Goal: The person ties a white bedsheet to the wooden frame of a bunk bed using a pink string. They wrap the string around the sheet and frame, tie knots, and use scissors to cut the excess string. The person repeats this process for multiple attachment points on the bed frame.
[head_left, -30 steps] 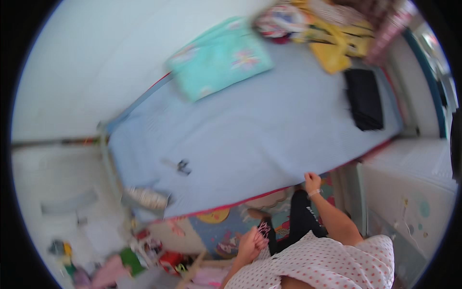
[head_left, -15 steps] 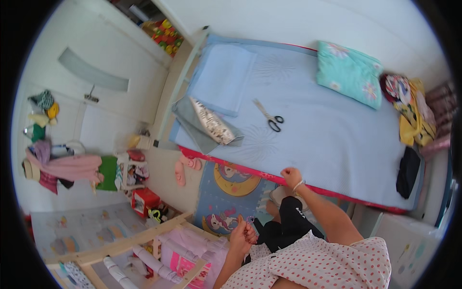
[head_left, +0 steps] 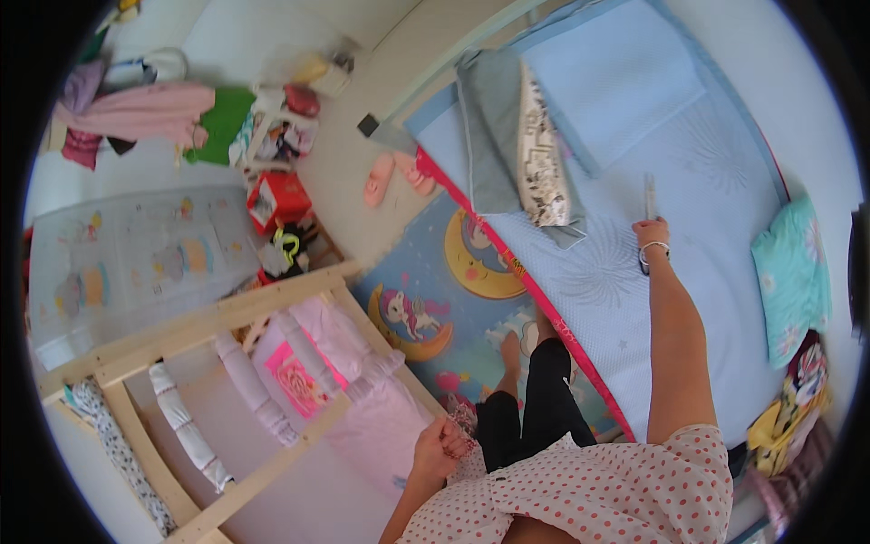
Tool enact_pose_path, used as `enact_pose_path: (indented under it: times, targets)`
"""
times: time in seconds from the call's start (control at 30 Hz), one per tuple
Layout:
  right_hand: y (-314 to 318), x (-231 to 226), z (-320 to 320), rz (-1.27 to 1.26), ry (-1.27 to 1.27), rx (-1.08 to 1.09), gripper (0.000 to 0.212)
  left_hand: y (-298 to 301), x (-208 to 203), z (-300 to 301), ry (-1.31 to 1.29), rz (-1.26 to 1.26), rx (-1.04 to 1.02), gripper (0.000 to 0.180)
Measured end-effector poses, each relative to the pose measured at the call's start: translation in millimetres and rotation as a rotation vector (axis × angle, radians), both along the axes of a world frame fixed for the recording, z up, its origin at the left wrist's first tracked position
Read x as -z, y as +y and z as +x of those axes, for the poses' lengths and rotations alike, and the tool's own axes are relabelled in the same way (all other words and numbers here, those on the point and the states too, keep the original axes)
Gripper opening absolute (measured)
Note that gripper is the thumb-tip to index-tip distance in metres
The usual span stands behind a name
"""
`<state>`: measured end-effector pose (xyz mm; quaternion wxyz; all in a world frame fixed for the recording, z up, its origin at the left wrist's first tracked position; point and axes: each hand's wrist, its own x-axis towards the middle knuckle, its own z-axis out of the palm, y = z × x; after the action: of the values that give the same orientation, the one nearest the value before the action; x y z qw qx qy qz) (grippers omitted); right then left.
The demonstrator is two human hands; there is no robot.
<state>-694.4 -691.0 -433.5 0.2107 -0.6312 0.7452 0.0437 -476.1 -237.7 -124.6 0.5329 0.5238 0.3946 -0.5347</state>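
Note:
My right hand [head_left: 650, 234] reaches out over the blue-covered bed [head_left: 616, 281], its fingers closed around the middle of a pair of scissors [head_left: 650, 192]. The pale blades point away from me; the dark handles are mostly hidden under the hand and wrist. Close to my body, my left hand [head_left: 439, 446] is closed above the side of the pink-clothed cot. Something small and reddish, perhaps beaded, shows at its fingers, too small to name. A grey cloth item with a patterned pale panel [head_left: 544, 154] lies on the bed, left of the scissors.
A wooden cot frame [head_left: 299, 288] with padded rails and pink fabric stands at lower left. A cartoon play mat [head_left: 426, 290] and pink slippers [head_left: 379, 179] lie on the floor. A turquoise pillow [head_left: 793, 281] and piled clothes [head_left: 784, 422] sit at the right.
My right hand has gone from the near bed edge out to the scissors and closed on them. The left hand stays closed near my body. The view has turned and shifted.

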Motion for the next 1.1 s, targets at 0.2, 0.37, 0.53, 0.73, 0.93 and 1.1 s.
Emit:
enact_pose_path:
  times: [0.2, 0.37, 0.53, 0.73, 0.93, 1.1]
  targets:
    - [14.5, 39.3, -18.5, -0.023, 0.139, -0.065, 0.024, 1.2, 4.5, 13.2, 0.053, 0.031, -0.204, 0.033]
    - [70.5, 12.4, -16.6, 0.023, -0.267, -0.109, 0.026, 29.4, 21.0, 6.4, 0.164, 0.126, -0.367, 0.028]
    - [197.9, -98.9, 68.9, 0.369, -0.906, -0.354, 0.007, 26.0, 29.0, 15.9, 0.087, 0.023, -0.368, 0.022]
    - [311.2, -215.1, 194.1, 1.171, -1.096, -0.854, 0.011, 21.0, 42.9, 62.8, -0.024, -0.135, -0.200, 0.025]
    - [369.4, -226.9, 285.9, 0.732, -1.022, -1.231, 0.013, 53.5, 69.2, 125.0, -0.167, -0.112, -0.189, 0.026]
    - [381.1, -213.0, 364.1, 0.960, -0.916, -1.051, 0.011, 62.0, 104.5, 197.9, -0.242, 0.089, -0.128, 0.018]
